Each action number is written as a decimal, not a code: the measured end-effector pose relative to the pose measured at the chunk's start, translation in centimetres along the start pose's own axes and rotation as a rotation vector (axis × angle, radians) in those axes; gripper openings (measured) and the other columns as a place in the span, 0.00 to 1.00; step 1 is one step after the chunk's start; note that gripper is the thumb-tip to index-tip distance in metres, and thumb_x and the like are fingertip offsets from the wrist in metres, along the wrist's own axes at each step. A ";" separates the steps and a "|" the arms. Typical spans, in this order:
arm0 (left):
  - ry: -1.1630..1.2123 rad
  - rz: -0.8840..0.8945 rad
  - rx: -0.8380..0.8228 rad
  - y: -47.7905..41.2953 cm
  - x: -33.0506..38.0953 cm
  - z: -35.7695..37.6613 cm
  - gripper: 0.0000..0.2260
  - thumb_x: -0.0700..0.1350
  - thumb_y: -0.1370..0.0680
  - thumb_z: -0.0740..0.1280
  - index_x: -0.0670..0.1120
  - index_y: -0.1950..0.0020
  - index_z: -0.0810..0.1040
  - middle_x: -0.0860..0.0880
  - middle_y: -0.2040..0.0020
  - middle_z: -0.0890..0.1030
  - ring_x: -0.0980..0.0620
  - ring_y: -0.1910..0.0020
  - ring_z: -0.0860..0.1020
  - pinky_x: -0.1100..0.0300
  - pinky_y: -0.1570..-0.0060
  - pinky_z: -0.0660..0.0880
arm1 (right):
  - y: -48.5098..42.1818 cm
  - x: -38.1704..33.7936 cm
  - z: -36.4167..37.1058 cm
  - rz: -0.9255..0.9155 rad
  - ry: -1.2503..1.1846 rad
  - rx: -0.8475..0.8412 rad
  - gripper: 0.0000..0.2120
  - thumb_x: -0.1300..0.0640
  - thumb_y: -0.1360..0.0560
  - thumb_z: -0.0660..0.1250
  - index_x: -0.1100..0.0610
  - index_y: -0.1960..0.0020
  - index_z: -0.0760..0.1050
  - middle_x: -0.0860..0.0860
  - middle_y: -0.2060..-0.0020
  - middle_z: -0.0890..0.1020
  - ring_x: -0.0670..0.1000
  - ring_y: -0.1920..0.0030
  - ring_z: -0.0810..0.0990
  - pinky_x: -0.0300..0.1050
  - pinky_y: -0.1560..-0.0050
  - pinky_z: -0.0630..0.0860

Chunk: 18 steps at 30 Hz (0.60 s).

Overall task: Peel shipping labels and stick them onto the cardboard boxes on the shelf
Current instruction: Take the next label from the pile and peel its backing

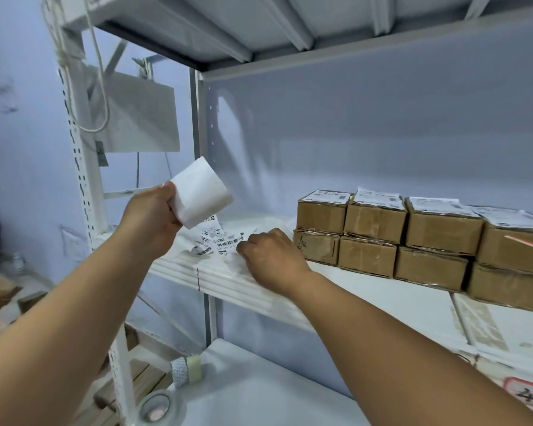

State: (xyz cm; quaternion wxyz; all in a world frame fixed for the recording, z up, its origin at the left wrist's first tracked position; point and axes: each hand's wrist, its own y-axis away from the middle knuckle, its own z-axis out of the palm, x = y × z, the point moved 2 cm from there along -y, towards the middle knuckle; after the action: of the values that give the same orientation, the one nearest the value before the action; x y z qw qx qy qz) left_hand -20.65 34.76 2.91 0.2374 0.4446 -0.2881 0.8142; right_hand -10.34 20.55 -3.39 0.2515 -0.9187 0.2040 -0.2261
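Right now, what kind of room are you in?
Probably a stockroom or packing room: metal shelves, stacked cardboard boxes with labels on top, and loose shipping labels lying on the shelf.

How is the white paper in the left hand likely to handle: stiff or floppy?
Probably floppy: the white paper curls over where the left hand pinches one edge. Likely very light, since that pinch alone holds it up.

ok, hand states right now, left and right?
Left hand: closed, holding a curled white sheet.
Right hand: fingers curled at the printed labels on the shelf; grip cannot be told.
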 end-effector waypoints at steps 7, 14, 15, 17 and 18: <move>-0.115 -0.008 -0.067 1.2 -0.7 0.9 0.09 0.40 0.19 0.56 0.42 0.51 0.76 0.48 0.54 0.80 0.51 0.57 0.80 0.56 0.55 0.76 | 0.0 -0.6 -0.4 0.092 -0.025 0.134 0.17 0.68 0.40 0.73 0.60 0.51 0.79 0.56 0.56 0.78 0.60 0.55 0.77 0.43 0.67 0.66; -0.364 0.205 0.061 2.2 -2.0 2.0 0.13 0.48 0.19 0.57 0.42 0.55 0.76 0.43 0.55 0.75 0.49 0.58 0.71 0.55 0.56 0.66 | 0.5 0.8 -2.7 0.842 -0.997 0.391 0.15 0.67 0.25 0.55 0.55 0.48 0.77 0.53 0.54 0.81 0.54 0.49 0.77 0.48 0.46 0.74; -0.386 0.246 0.066 2.7 -2.0 2.3 0.14 0.48 0.19 0.57 0.43 0.57 0.75 0.43 0.56 0.74 0.49 0.59 0.71 0.57 0.59 0.67 | 0.6 0.8 -3.4 0.942 -1.171 0.434 0.12 0.64 0.23 0.55 0.54 0.50 0.76 0.52 0.58 0.82 0.54 0.54 0.79 0.49 0.50 0.76; -0.469 0.317 0.048 4.1 -1.9 3.4 0.14 0.48 0.19 0.57 0.42 0.58 0.75 0.45 0.60 0.72 0.50 0.64 0.68 0.62 0.68 0.66 | 1.0 0.9 -4.9 1.079 -1.519 0.410 0.11 0.53 0.19 0.55 0.57 0.51 0.73 0.53 0.64 0.80 0.53 0.66 0.78 0.46 0.61 0.78; -0.533 0.352 0.027 5.0 -1.8 4.0 0.13 0.47 0.19 0.57 0.42 0.58 0.74 0.46 0.63 0.71 0.51 0.67 0.67 0.63 0.73 0.65 | 1.4 1.0 -5.6 1.114 -1.683 0.338 0.16 0.46 0.19 0.55 0.58 0.51 0.73 0.54 0.64 0.80 0.52 0.68 0.78 0.44 0.64 0.78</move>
State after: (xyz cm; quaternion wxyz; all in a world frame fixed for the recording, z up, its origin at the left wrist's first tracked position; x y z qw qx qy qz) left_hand -20.58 28.21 1.85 0.0031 0.5887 -0.4019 0.7013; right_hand -12.78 16.93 0.46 0.5087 -0.5067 0.3248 0.6156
